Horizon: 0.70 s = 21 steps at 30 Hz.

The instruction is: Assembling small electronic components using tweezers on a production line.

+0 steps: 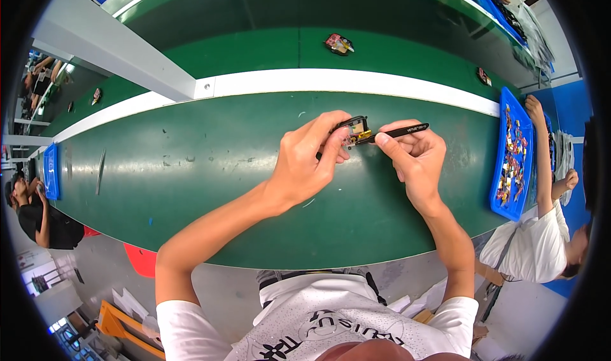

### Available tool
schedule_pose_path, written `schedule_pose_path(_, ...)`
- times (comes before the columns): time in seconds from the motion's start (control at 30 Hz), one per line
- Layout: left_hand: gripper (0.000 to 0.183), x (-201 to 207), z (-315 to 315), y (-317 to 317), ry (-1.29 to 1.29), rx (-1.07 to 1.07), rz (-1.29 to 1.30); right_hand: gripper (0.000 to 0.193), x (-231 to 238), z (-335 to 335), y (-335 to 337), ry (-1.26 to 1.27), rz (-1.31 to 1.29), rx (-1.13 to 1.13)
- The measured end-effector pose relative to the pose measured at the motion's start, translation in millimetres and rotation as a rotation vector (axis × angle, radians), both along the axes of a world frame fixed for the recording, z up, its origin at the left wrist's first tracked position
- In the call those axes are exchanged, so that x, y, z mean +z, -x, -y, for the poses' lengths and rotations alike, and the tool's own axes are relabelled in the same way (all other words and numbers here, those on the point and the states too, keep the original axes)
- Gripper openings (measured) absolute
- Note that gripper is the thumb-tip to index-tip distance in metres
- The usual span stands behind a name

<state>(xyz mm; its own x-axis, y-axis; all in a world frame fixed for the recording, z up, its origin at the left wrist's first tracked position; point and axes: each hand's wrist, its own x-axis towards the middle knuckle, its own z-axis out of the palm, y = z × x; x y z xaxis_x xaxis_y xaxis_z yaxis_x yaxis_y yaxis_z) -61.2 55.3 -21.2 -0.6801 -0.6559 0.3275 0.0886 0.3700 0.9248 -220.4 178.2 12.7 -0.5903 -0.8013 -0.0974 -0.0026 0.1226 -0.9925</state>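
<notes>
A long green conveyor belt (pixel 210 170) spans the view, with a blue parts tray (pixel 503 189) lying at its right end. Above the belt's middle, the left hand (pixel 305 163) has its fingers clamped around a small black-and-gold component (pixel 354 130). Just right of that component, the right hand (pixel 414 157) pinches black tweezers (pixel 398 132), whose tips touch it.

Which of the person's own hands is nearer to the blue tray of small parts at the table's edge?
Right. The right hand, holding black tweezers, is the one on the blue tray's side. The left hand, gripping a small black part, is farther from it.
</notes>
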Motion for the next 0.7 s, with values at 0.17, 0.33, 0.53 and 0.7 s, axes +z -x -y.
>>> schedule_pose_path(0.17, 0.020, 2.1, 0.1, -2.2, 0.000, -0.003, -0.003, 0.012, 1.8, -1.0, -0.6, -0.016, 0.006, 0.014)
schedule_pose_path(0.33, 0.021, 2.6, 5.6, -1.9, -0.225, -0.065, -0.001, 0.011, 4.8, -2.2, -2.9, -0.016, 0.012, 0.024)
schedule_pose_path(0.53, 0.022, 2.8, 10.0, -5.6, -0.345, -0.065, 0.014, 0.013, 3.3, -3.3, -3.1, 0.012, -0.071, 0.019)
schedule_pose_path(0.7, 0.021, 4.9, 8.2, -5.0, -0.309, -0.028, 0.023, 0.013, -7.9, -3.0, -9.2, 0.190, -0.330, -0.028)
